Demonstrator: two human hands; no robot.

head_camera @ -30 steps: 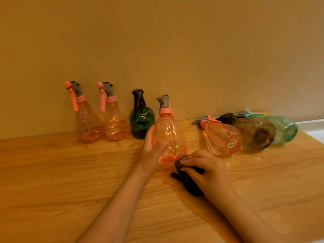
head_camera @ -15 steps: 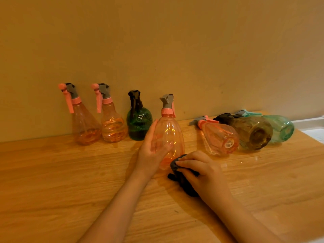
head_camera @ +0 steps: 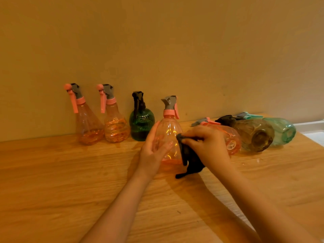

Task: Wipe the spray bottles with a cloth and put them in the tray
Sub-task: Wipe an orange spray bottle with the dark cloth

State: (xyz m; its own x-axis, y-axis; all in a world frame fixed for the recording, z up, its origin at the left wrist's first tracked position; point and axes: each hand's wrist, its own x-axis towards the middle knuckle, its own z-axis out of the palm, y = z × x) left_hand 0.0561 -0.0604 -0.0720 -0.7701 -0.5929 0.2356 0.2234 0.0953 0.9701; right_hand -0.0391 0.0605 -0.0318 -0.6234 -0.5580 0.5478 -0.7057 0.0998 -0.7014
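An orange spray bottle (head_camera: 169,134) with a grey and pink head stands upright on the wooden table (head_camera: 70,181), near the middle. My left hand (head_camera: 154,151) grips its left side, thumb in front. My right hand (head_camera: 208,146) holds a dark cloth (head_camera: 190,160) against the bottle's right side, and the cloth's tail hangs down to the table. The tray is not in view.
Two orange bottles (head_camera: 89,127) (head_camera: 115,125) and a dark green one (head_camera: 141,121) stand by the wall at the left. At the right lie an orange bottle (head_camera: 231,139), a brown one (head_camera: 254,134) and a teal one (head_camera: 282,130). A white ledge (head_camera: 310,125) borders the right edge.
My right hand has lifted the cloth from the table up to the bottle's right side. My left hand keeps its hold on the bottle.
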